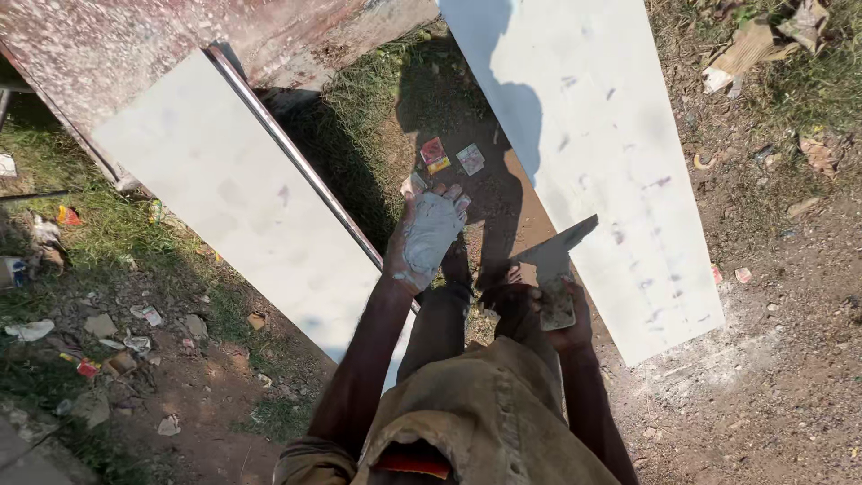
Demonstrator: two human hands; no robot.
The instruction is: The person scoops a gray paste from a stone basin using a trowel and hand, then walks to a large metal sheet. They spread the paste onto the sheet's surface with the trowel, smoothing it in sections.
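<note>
Trowel [554, 260] clamped in right hand [561, 314] grip, blade pointing up-right toward white board [593, 135], left hand [429, 235] open, putty-coated.

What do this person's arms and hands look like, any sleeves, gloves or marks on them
Both arms are bare from the hands up as far as the frame shows: no sleeves, gloves, watch or bands visible. The left hand is coated in pale grey-white paste or powder across its back and fingers. The right hand lies in shadow, with only slight pale dust showing. Below are worn, dusty khaki clothes.

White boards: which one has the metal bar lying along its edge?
The left white board, beside the left hand; a metal bar runs along its edge. The right white board has none.
</note>
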